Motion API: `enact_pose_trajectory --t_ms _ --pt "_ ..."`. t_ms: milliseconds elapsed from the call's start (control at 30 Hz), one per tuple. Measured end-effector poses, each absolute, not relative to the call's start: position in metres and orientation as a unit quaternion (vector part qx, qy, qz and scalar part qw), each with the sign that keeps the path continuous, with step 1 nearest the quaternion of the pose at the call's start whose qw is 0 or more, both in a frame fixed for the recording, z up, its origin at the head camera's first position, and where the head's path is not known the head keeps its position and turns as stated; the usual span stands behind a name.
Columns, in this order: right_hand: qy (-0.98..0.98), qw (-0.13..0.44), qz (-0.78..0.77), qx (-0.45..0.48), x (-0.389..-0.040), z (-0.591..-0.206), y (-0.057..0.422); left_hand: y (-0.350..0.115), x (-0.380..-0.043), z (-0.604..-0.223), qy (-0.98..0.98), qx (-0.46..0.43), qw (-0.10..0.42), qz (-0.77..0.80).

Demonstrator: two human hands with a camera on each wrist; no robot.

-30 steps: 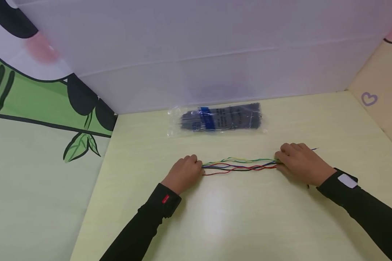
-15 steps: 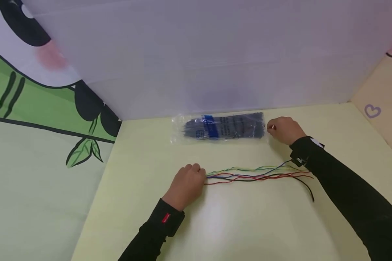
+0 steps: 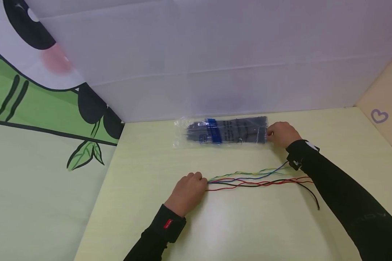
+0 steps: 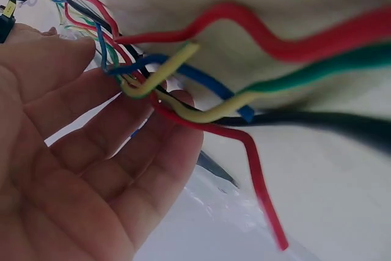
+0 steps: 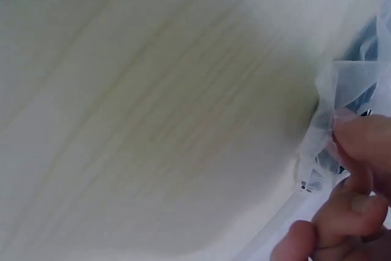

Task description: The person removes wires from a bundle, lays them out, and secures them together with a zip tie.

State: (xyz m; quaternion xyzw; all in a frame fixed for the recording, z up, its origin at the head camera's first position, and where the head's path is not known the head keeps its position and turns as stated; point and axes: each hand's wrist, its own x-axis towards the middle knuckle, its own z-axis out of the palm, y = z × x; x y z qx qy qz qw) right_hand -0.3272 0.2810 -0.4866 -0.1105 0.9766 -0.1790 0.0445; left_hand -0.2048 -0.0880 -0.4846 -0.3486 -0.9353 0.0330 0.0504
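Note:
Thin coloured electric wires [image 3: 254, 183], red, black, blue, green and yellow, lie side by side across the table. My left hand [image 3: 187, 190] pinches their left end; in the left wrist view, bent wire tips [image 4: 229, 11] stick out past the thumb and fingers. Farther back lies a clear plastic bag [image 3: 227, 131] with a blue band, full of thin dark strips that look like cable ties. My right hand [image 3: 282, 134] is at the bag's right end. In the right wrist view, its thumb and finger pinch the crinkled plastic edge [image 5: 351, 80]. My right forearm hides the wires' far ends.
The pale wooden table [image 3: 150, 159] meets a white back wall [image 3: 215, 83] just behind the bag. A green-and-white printed panel [image 3: 36, 108] stands to the left, and a beige wall [image 3: 382, 94] with a purple heart to the right.
My right hand has let go of the wires' right part and moved back to the bag's right end, where it takes hold of the plastic. The left hand keeps its grip on the wires.

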Motion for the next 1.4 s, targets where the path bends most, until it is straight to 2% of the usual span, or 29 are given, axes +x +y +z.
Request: enact_pose_trajectory --t_ms 167,300,567,667,800,1033,1133,1267,1400 --pt "0.978 0.051 -0.165 -0.119 -0.313 -0.468 0.294 -0.087 -0.207 -0.487 -0.931 -0.357 0.068 0.031" --pt "0.980 0.078 -0.130 -0.125 -0.295 -0.447 0.311 -0.087 -0.210 -0.487 -0.930 -0.356 0.087 0.035" --pt "0.974 0.128 -0.126 -0.136 -0.246 -0.430 0.329 -0.091 -0.230 -0.484 -0.935 -0.343 0.076 0.042" --pt "0.977 0.123 -0.114 -0.133 -0.229 -0.427 0.327 -0.092 -0.237 -0.485 -0.939 -0.334 0.072 0.038" --pt "0.989 0.037 -0.083 -0.113 -0.203 -0.419 0.321 -0.093 -0.242 -0.487 -0.943 -0.324 0.059 0.036" --pt "0.965 -0.206 -0.103 -0.121 -0.166 -0.397 0.282 -0.096 -0.247 -0.486 -0.946 -0.319 0.053 0.041" --pt "0.937 -0.286 -0.138 -0.148 -0.159 -0.384 0.261 -0.096 -0.249 -0.485 -0.946 -0.319 0.051 0.041" --pt "0.914 -0.305 -0.196 -0.185 -0.159 -0.379 0.239 -0.097 -0.250 -0.486 -0.947 -0.315 0.047 0.040" --pt "0.922 -0.245 -0.230 -0.190 -0.163 -0.396 0.228 -0.098 -0.248 -0.489 -0.946 -0.316 0.073 0.020"
